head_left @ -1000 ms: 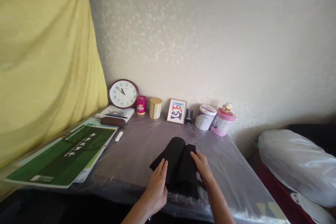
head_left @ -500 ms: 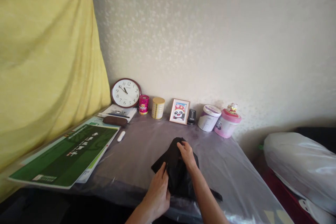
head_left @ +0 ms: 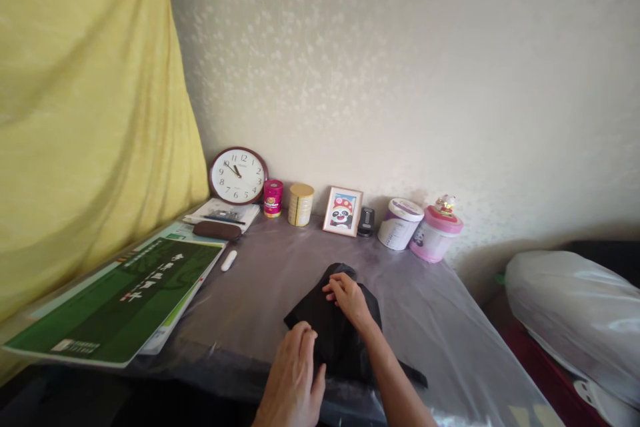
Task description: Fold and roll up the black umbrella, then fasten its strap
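A black piece of thin fabric, folded and creased, lies near the front of the table; its exact kind cannot be told. A narrow dark strip sticks out from its right side. My left hand rests at the fabric's lower left edge, fingers side by side and thumb held apart. On the upper part of the fabric is my right hand, its fingers bent and drawn together, pinching the cloth. The undersides of both hands are hidden.
Green booklets, a brown case and a small white object lie left. Along the wall stand a clock, a pink can, a yellow-lidded can, a panda picture and two tubs.
My left hand has turned its back upward and its thumb has come away from the fingers. My right hand has shifted slightly left and down. The fabric spreads a little flatter.
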Demonstrator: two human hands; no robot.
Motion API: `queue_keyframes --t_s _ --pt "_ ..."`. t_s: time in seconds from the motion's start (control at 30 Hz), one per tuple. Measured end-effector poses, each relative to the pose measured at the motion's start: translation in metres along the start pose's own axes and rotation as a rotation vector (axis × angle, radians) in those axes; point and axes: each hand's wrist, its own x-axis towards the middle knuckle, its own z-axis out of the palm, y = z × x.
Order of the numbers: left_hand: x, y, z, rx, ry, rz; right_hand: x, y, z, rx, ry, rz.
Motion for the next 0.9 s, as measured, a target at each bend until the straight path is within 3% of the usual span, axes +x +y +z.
queue_keyframes --t_s 0.13,0.3,0.43,0.73,0.83,0.9 --pt "0.016 0.020 -0.015 0.017 -0.205 0.162 -0.011 -0.007 0.002 -0.215 0.024 -0.150" --pt "0.028 0.030 -0.016 0.067 -0.434 0.007 -0.020 -0.004 0.000 -0.395 0.023 -0.406" --pt "0.030 0.032 -0.017 0.087 -0.515 -0.054 -0.012 0.015 -0.007 -0.489 0.046 -0.630" --pt "0.030 0.023 0.001 0.062 -0.463 -0.089 0.059 0.043 -0.018 -0.543 0.193 -0.511" --pt "0.028 0.021 0.003 0.055 -0.441 -0.087 0.054 0.038 -0.023 -0.524 0.332 -0.460" --pt "0.027 0.021 0.001 0.054 -0.445 -0.091 0.034 0.031 -0.022 -0.472 0.377 -0.524"
